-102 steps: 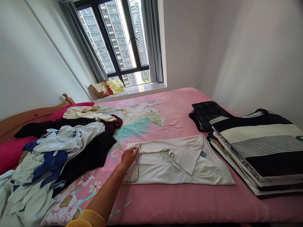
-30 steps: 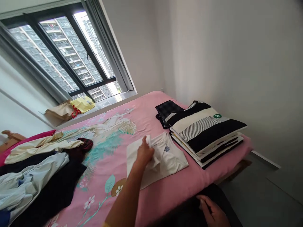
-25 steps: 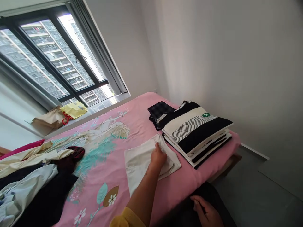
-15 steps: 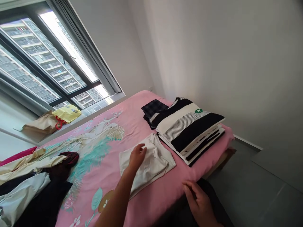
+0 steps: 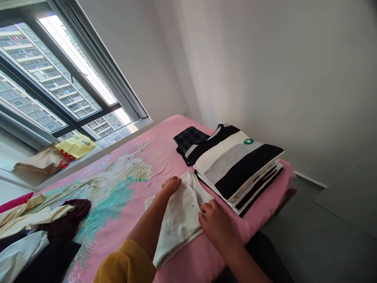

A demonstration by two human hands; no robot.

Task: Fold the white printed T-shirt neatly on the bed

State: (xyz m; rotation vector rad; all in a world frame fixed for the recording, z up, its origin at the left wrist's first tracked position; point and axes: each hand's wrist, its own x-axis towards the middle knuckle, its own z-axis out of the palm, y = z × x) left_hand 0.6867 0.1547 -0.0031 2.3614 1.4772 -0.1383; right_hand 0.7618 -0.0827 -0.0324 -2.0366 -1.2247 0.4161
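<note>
A folded white T-shirt (image 5: pixel 184 214) lies on the bed in front of me, its collar end pointing away and its surface a little creased. My left hand (image 5: pixel 171 185) is at the far left edge by the collar, fingers bent together on the cloth. At the right edge, my right hand (image 5: pixel 216 220) has curled fingers closed on the fabric. Just beyond it, to the right, stands a stack of folded clothes topped by a black-and-white striped shirt (image 5: pixel 232 157) with a round green patch.
Dark checked folded clothing (image 5: pixel 191 138) sits behind the stack. Loose clothes (image 5: pixel 44 232) are heaped at the left of the pink bed sheet (image 5: pixel 118 236). A yellow bag (image 5: pixel 77 146) and a brown paper bag (image 5: pixel 44 161) rest on the windowsill. A wall stands to the right.
My right hand has come up from the bed's near edge onto the shirt's right side. My left hand has shifted to the shirt's far edge, its fingers now closer together.
</note>
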